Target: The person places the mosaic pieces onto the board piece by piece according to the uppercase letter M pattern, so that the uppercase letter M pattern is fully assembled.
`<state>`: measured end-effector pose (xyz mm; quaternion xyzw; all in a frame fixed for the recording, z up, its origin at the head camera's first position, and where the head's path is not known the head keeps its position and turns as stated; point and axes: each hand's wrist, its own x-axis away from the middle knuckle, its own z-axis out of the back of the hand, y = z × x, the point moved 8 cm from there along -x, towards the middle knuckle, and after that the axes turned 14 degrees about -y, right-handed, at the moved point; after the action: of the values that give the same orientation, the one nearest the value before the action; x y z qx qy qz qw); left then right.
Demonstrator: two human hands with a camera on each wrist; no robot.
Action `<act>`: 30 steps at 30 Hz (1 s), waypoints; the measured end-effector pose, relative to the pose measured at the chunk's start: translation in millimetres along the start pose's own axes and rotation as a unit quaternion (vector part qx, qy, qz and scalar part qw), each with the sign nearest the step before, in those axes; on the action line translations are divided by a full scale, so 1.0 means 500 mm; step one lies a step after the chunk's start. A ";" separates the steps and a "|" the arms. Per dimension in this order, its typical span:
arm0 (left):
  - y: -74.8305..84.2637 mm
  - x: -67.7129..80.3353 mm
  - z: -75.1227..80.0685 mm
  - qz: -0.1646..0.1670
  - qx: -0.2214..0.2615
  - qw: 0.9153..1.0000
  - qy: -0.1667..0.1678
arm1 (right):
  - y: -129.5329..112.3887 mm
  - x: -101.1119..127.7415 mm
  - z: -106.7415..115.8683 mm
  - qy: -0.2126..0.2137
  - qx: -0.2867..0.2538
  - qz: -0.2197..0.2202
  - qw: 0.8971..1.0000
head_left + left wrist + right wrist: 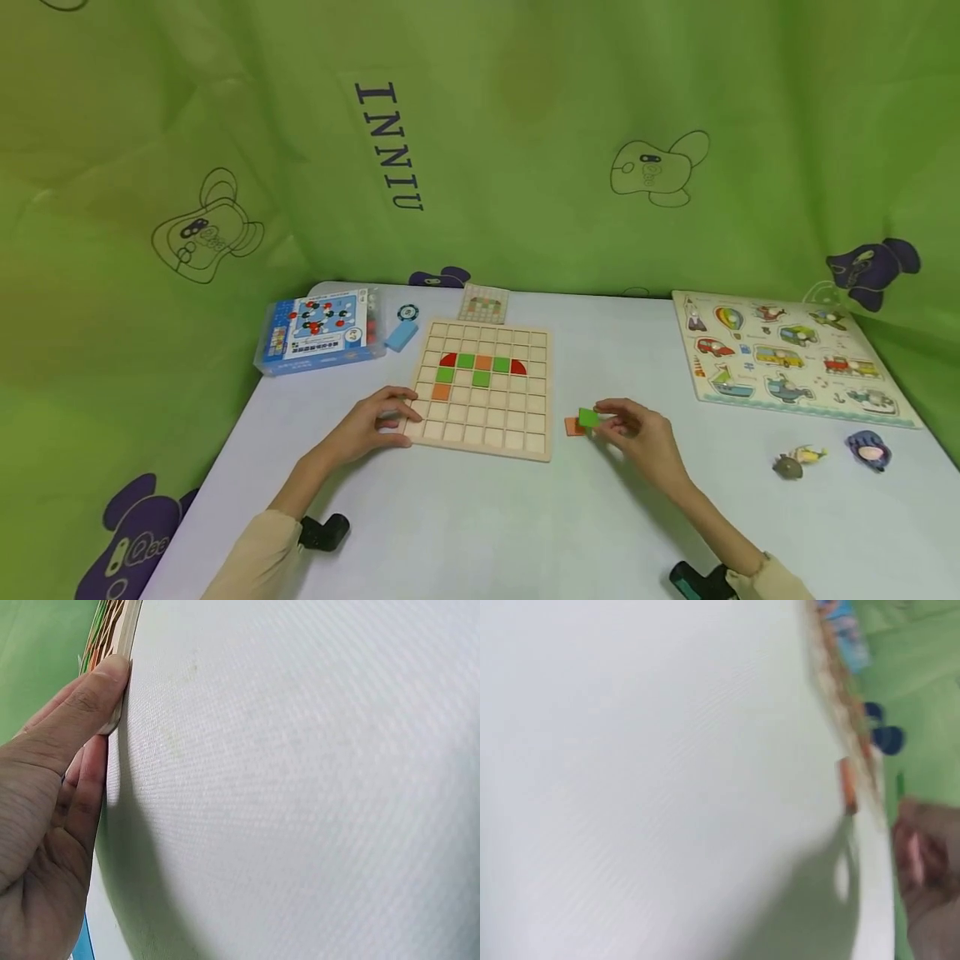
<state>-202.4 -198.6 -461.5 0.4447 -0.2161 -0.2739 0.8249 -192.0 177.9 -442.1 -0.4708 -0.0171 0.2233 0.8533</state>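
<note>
A wooden grid board [491, 423] lies on the table, its upper rows bearing several green and orange square tiles and two red quarter-round tiles [447, 360]. At its near left corner my left hand [372, 423] holds the edge, the thumb [111, 671] against the rim in the left wrist view. Right of the board, my right hand [643, 433] pinches a green square tile [588, 417] between thumb and fingertips. That tile partly covers an orange square tile [572, 427] on the table; the right wrist view, blurred, shows the green tile raised above the orange one.
A pattern card [483, 303] lies behind the board. To the left are a boxed molecule set [322, 325], a blue block [402, 336] and a round chip [407, 312]. A vehicle puzzle board [787, 354] and small figures [789, 465] lie at the right.
</note>
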 end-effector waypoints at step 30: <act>0.003 0.005 -0.001 0.007 -0.003 1.000 -0.001 | -0.043 -0.121 -0.076 -0.082 -0.013 -0.035 0.996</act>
<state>-200.0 -199.1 -460.0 0.4410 -0.2191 -0.2695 0.8276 -229.5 113.7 -435.0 -0.4614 -0.1061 0.2309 0.8500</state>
